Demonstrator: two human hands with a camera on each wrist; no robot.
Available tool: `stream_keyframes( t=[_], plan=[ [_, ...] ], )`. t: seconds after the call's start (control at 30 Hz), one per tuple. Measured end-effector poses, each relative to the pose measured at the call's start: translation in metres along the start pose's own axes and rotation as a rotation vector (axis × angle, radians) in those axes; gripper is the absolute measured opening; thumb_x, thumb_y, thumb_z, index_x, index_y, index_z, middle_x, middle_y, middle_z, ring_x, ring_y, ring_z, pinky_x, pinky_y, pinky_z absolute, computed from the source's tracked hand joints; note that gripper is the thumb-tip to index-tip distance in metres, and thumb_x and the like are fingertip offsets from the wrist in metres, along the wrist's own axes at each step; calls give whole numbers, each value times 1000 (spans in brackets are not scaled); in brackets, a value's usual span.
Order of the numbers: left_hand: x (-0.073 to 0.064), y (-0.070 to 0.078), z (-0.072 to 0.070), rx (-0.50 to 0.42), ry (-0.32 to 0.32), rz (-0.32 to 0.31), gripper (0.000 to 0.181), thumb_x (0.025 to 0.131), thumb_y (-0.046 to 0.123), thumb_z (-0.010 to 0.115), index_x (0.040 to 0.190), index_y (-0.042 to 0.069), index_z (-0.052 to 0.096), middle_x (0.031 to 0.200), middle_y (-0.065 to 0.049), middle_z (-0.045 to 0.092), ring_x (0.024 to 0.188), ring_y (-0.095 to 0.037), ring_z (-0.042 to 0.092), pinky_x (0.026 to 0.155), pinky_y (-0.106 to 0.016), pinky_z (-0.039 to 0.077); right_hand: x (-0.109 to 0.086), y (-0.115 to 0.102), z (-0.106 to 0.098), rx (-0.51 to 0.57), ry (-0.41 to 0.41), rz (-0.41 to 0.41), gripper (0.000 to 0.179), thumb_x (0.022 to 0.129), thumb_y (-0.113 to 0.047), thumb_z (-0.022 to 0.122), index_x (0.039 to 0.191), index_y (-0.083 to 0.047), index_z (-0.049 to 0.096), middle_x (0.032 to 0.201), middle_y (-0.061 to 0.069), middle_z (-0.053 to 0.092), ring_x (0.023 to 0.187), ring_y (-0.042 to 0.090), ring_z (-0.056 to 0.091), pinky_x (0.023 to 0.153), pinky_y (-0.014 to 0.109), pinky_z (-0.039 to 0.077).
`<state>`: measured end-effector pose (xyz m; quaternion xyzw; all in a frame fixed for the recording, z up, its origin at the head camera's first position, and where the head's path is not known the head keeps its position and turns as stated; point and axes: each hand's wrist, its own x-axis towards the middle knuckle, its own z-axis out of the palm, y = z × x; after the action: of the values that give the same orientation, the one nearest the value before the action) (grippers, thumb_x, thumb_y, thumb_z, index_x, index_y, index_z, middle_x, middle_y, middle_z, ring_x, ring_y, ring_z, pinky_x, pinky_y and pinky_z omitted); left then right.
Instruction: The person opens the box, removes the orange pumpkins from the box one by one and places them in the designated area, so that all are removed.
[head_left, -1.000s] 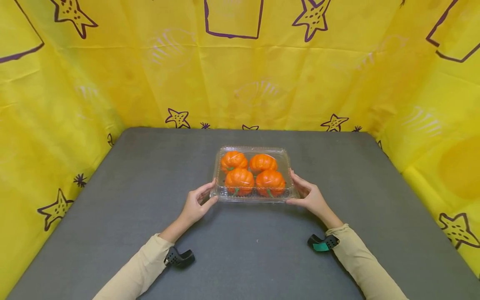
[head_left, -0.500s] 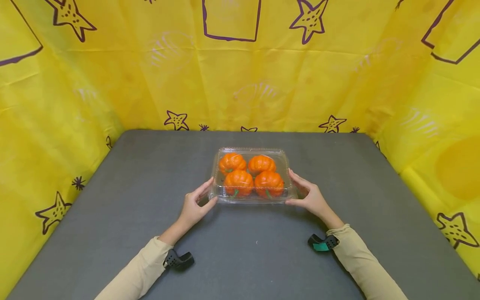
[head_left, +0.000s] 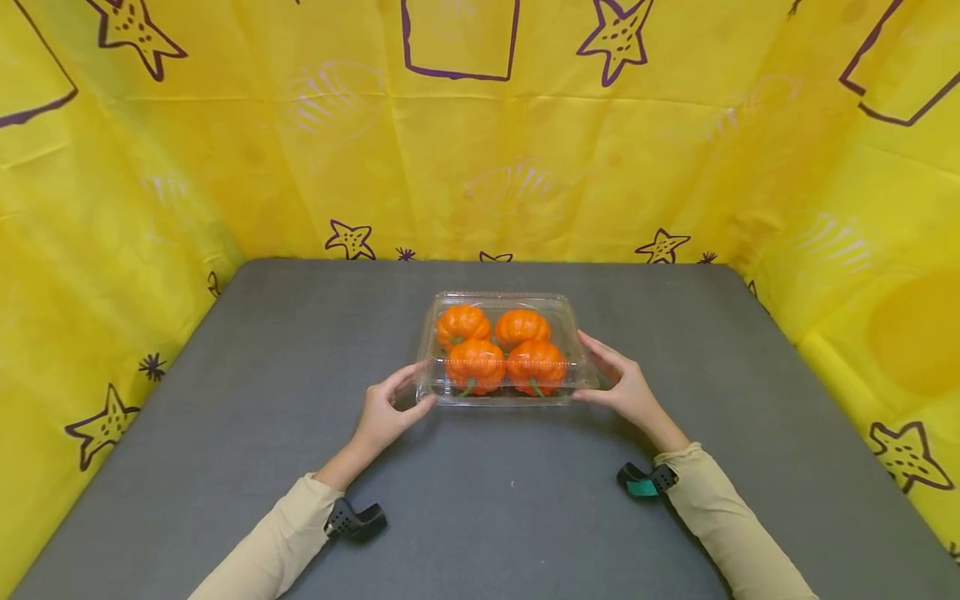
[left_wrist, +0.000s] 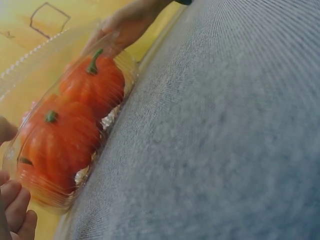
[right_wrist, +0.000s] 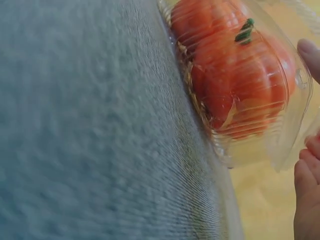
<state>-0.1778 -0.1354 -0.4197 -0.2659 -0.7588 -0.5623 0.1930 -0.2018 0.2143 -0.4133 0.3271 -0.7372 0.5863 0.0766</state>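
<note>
clear box (head_left: 564, 317) w/ pumpkins (head_left: 537, 363) held btwn l hand (head_left: 382, 414) & r hand (head_left: 627, 388)

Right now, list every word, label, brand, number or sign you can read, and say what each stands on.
None: no readable text in any view.
Clear rectangular plastic box: no label or lettering seen.
Orange ribbed pumpkins: none seen.
Yellow patterned cloth backdrop: dark-outlined stars and box shapes, no letters.
Black perforated wrist pieces: any markings are too small to read.
</note>
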Motion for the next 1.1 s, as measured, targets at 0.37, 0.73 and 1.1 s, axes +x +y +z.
stream_keyframes(
  t=[0.37, 0.73, 1.1],
  plan=[
    [-1, -3, -3, -50, -49, -3, 50, 60, -14, 75, 105, -17, 54, 103, -31, 56, 97, -43, 53, 81, -47, 42, 11, -2, -6, 27, 52, -37, 73, 61, 25, 67, 127, 16, 34, 134, 28, 33, 124, 25, 34, 98, 34, 30],
    [-1, -4, -5, -55, -55, -10, 50, 61, -14, 74, 106, -17, 54, 104, -31, 56, 99, -41, 53, 82, -47, 41, 38, 4, -21, 28, 148, 136, 65, 69, 16, 68, 126, 15, 38, 131, 29, 36, 122, 26, 36, 98, 28, 30],
    [0, -6, -3, -61, -40, 32, 53, 58, -16, 75, 106, -17, 54, 101, -32, 56, 98, -41, 53, 80, -50, 41, 67, 16, -32, 137, 89, 67, 63, 78, 8, 64, 130, 6, 28, 136, 23, 33, 125, 31, 31, 101, 39, 25]
  ],
)
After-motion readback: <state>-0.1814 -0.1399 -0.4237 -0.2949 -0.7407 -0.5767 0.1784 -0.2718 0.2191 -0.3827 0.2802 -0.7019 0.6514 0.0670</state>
